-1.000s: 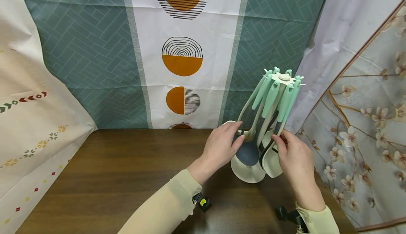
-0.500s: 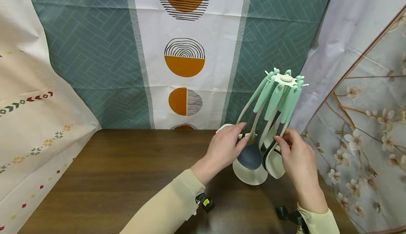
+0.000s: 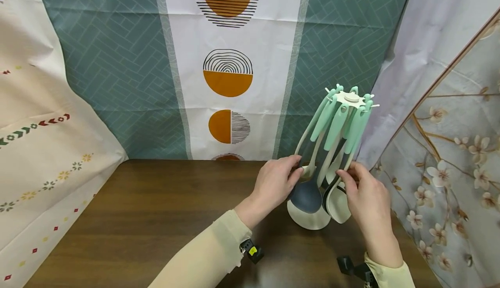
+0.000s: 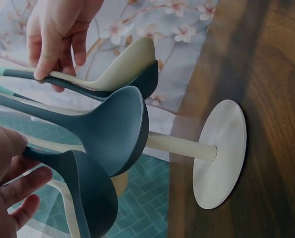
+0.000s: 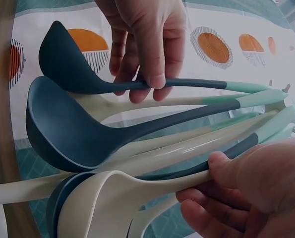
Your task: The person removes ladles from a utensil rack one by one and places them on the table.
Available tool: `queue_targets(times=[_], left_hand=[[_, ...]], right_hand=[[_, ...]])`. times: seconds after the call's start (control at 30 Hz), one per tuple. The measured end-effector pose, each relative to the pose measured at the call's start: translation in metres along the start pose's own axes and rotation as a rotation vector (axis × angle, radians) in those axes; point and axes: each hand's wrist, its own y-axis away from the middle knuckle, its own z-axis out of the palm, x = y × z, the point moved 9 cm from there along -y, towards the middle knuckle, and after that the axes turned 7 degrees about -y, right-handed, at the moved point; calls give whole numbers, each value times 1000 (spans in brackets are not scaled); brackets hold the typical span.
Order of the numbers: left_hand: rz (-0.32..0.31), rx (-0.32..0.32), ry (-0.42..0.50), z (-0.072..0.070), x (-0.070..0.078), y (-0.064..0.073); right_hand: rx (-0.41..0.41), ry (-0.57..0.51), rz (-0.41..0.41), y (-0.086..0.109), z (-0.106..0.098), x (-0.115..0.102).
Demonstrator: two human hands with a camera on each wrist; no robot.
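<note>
A cream utensil stand (image 3: 351,98) with a round base (image 3: 308,218) has several utensils with mint-green handles hanging round its top. On its left side my left hand (image 3: 275,177) pinches the neck of a dark blue ladle (image 5: 63,59), thumb and fingers on the shaft. Opposite, my right hand (image 3: 365,192) pinches the shafts of a cream ladle (image 5: 95,208) and the dark blue ladle (image 4: 149,82) nested behind it. Between the hands another dark blue ladle (image 4: 120,129) hangs untouched. More cream utensils hang behind, partly hidden.
The stand's base rests on a brown wooden table (image 3: 164,223), near its right side. Patterned cloth (image 3: 230,127) hangs behind the table, with a flowered curtain (image 3: 441,175) close by on the right. Light cloth (image 3: 54,158) hangs at the left.
A cream edge seen behind my left hand earlier is now hidden. The ladles have swayed slightly; both hands keep nearly the same place on the shafts.
</note>
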Motion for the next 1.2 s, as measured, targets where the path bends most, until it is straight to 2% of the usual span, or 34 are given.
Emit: queue_targets(times=[0.4,1.2], left_hand=[[-26,21,67,-10,-5,9],[-23,53,68,-19,-7,17]], right_hand=[[14,-6,-6,-1,0,-1],[14,-4,-7,-1,2,-1]])
